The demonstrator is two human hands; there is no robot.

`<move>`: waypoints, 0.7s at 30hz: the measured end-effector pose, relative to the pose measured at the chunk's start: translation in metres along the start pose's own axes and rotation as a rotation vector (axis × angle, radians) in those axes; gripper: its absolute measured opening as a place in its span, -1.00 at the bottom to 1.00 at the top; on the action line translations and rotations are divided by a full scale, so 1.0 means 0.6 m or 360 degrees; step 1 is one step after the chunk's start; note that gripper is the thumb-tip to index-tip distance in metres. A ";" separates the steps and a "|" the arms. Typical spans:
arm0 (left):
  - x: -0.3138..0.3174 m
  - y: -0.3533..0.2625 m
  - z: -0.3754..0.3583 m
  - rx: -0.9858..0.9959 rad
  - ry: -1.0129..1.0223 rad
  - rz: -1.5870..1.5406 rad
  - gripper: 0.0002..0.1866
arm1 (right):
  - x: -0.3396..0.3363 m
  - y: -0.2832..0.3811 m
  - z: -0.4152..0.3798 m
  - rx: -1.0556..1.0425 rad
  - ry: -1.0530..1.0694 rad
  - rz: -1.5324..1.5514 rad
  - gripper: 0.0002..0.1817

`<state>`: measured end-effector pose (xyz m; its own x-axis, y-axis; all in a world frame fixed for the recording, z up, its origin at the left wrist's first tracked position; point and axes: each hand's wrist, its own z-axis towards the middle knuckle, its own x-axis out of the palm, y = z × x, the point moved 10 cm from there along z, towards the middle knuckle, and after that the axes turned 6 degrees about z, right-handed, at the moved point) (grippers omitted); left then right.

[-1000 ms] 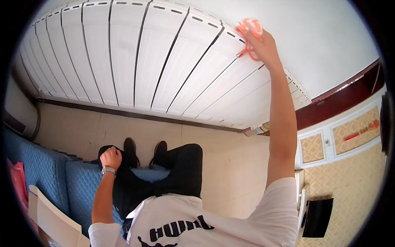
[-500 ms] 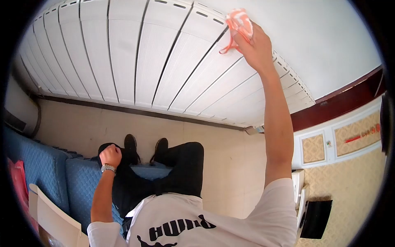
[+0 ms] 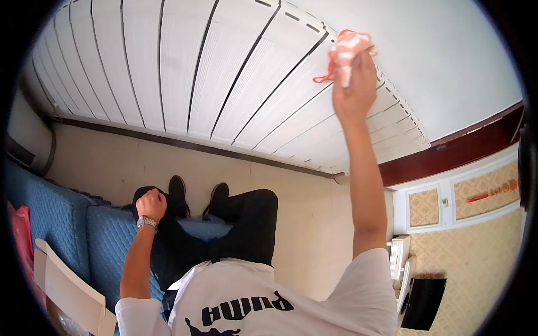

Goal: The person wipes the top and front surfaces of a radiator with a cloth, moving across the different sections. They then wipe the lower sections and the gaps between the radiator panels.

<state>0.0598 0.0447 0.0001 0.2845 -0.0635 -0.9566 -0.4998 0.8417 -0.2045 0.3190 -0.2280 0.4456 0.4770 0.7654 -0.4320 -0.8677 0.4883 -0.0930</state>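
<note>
My right hand [image 3: 354, 89] is stretched out to a long white panel radiator [image 3: 196, 73] and grips an orange-and-white cloth [image 3: 346, 49], pressed against the top edge of one of its right-hand sections. My left hand [image 3: 150, 204] is closed in a fist with nothing in it, resting on my left knee; a metal watch sits on that wrist. I am seated, with dark trousers and black shoes [image 3: 196, 196] on the floor below the radiator.
A blue quilted seat [image 3: 67, 235] lies at my left with a white board [image 3: 67, 291] and a pink bag [image 3: 19, 235] on it. Beige tiled floor [image 3: 314, 235] spreads ahead. A dark red sill [image 3: 459, 145], white panelled furniture and a black screen [image 3: 423, 302] stand at right.
My right hand has slid the cloth to the right along the radiator's top edge, onto the neighbouring section. The left fist has stayed on the knee.
</note>
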 end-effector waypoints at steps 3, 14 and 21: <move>-0.001 -0.011 0.004 0.0016 0.0016 -0.0029 -0.79 | 0.029 0.055 -0.042 -0.0225 0.0027 -0.0187 -0.63; -0.002 0.004 -0.004 -0.0031 0.0001 -0.0082 -0.80 | 0.187 0.067 -0.240 0.0305 0.0533 0.0028 -0.71; -0.002 -0.001 0.005 -0.0044 0.0077 -0.0059 -0.80 | 0.262 0.058 -0.378 0.0626 0.0676 0.0034 -0.72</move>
<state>0.0620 0.0458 0.0020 0.2638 -0.1210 -0.9570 -0.5121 0.8231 -0.2453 0.3320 -0.1856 0.1706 0.2914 0.5813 -0.7598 -0.7205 0.6558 0.2254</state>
